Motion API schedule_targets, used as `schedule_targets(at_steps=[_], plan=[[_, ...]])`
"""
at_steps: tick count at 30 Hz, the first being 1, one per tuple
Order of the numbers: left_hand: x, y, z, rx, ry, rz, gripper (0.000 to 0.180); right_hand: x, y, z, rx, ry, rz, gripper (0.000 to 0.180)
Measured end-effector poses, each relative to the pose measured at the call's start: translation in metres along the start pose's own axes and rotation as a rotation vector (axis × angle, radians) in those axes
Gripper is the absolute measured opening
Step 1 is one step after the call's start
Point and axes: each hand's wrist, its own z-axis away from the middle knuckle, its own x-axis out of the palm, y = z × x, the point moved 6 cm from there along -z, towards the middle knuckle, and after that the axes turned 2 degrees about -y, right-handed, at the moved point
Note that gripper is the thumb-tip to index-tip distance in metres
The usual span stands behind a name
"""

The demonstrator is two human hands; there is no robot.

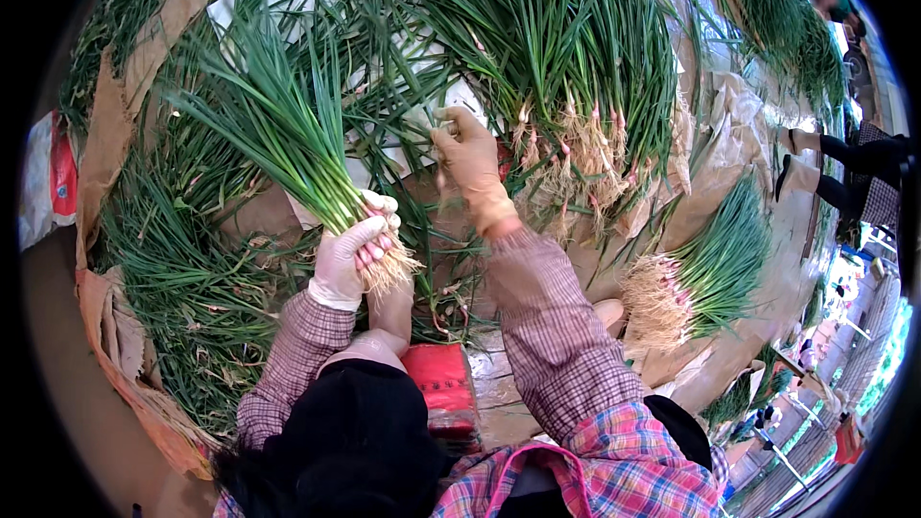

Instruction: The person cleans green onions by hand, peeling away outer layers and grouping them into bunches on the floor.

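Observation:
My left hand (347, 259), in a pale glove, is closed around a bunch of spring onions (305, 158). Its pinkish bulbs and straw-coloured roots stick out below the fingers, and the green leaves fan up to the left. To the right of the bunch, my right hand (470, 158), in a tan glove, is raised with thumb and fingers pinched together. Below those fingers hangs a thin, pale, blurred strand; what they grip is too smeared to name. A large pile of spring onions (566, 58) lies just beyond the right hand, roots toward me.
Loose leaves and trimmings (192, 288) cover the ground on the left. A neat bundle of spring onions (705, 273) lies at right on brown sheeting (729, 125). A red packet (441, 388) sits close to me. Another person's legs (835, 168) show at the far right.

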Motion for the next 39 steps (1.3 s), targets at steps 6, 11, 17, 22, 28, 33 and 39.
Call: schedule_targets(at_steps=[6,11,17,22,28,33,39], plan=[[0.026,-0.03,-0.009,-0.156,-0.032,-0.065,0.017,0.014,0.012,0.047,0.148,-0.11,-0.393,0.009],[0.017,-0.03,-0.008,-0.186,0.012,-0.048,0.015,0.024,0.018,0.038,0.091,0.001,-0.181,0.011],[0.014,-0.025,-0.001,-0.204,-0.039,-0.139,0.013,0.039,0.02,0.035,0.196,-0.295,-0.513,0.014],[0.024,-0.015,0.001,-0.205,-0.023,-0.185,0.013,0.034,0.031,0.033,0.242,-0.092,-0.764,0.006],[0.041,0.004,0.015,-0.127,-0.31,0.396,0.017,0.024,0.03,0.036,0.253,0.062,-1.229,0.007],[0.044,0.033,0.024,0.032,-0.281,0.113,0.028,-0.062,0.006,0.043,-0.332,0.31,0.277,0.021],[0.044,-0.001,-0.025,-0.142,-0.037,-0.134,0.028,-0.134,-0.029,0.064,-0.329,0.7,1.069,0.018]])
